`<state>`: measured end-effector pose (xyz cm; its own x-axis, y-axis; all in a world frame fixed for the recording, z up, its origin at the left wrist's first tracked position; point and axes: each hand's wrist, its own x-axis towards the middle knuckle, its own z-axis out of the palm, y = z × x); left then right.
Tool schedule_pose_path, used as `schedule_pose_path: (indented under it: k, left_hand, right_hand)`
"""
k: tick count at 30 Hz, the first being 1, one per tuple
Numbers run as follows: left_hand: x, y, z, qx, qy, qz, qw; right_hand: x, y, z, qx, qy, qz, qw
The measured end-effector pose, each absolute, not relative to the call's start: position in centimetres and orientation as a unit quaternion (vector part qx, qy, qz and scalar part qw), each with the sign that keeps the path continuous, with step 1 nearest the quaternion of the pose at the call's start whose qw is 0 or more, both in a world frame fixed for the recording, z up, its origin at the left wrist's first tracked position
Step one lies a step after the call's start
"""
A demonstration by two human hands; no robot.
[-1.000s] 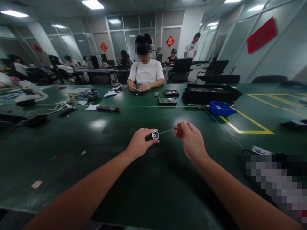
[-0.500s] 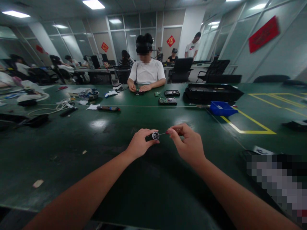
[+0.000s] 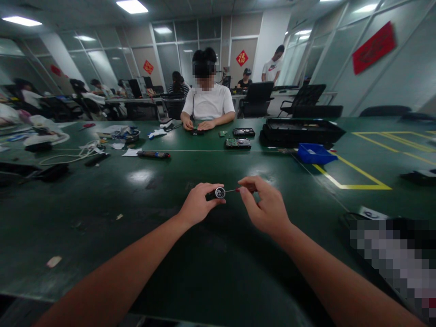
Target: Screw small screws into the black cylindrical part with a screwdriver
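Left grip (image 3: 198, 204) pinched round cylinder (image 3: 220, 193); right grip (image 3: 267, 205) closed on tool (image 3: 238, 190), tip by cylinder's rim. Brace cylinder firmly, hold tool straight, press lightly.

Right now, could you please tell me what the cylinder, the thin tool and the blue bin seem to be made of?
Cylinder: pale, shiny rim, perhaps metal; dark body, material unclear. Thin tool: straight grey shaft, probably steel; red part, perhaps plastic, mostly covered. Blue bin: smooth, solid-coloured walls, likely moulded plastic.
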<state>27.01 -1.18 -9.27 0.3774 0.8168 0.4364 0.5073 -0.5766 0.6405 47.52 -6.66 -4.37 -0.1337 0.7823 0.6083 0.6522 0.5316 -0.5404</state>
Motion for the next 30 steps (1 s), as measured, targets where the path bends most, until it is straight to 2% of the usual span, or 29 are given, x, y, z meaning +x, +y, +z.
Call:
schedule_pose_path:
  k: [7, 10, 14, 20, 24, 26, 30]
  left_hand:
    - [26.9, -1.2, -9.3, 0.808, 0.406, 0.376, 0.201]
    - [26.9, -1.2, -9.4, 0.807, 0.407, 0.377, 0.201]
    - [26.9, -1.2, -9.4, 0.806, 0.414, 0.374, 0.199]
    - [26.8, -1.1, -9.3, 0.800, 0.416, 0.386, 0.197]
    - [26.9, -1.1, -9.1, 0.806, 0.416, 0.377, 0.189]
    - [27.0, -1.1, -9.0, 0.810, 0.419, 0.365, 0.186]
    - [27.0, -1.2, -8.9, 0.812, 0.425, 0.351, 0.190]
  right_hand:
    - [47.4, -6.5, -4.4, -0.521, -0.718, 0.104, 0.449]
    - [47.3, -6.2, -4.5, -0.535, -0.679, 0.136, 0.483]
    - [47.5, -5.4, -5.1, -0.513, -0.602, 0.253, 0.557]
    - [47.5, -3.9, -6.8, -0.460, -0.472, 0.418, 0.625]
    - [47.7, -3.4, -7.2, -0.448, -0.407, 0.516, 0.605]
    - [47.9, -3.2, -7.3, -0.453, -0.413, 0.520, 0.595]
    - [48.1, -3.4, -7.2, -0.468, -0.454, 0.406, 0.639]
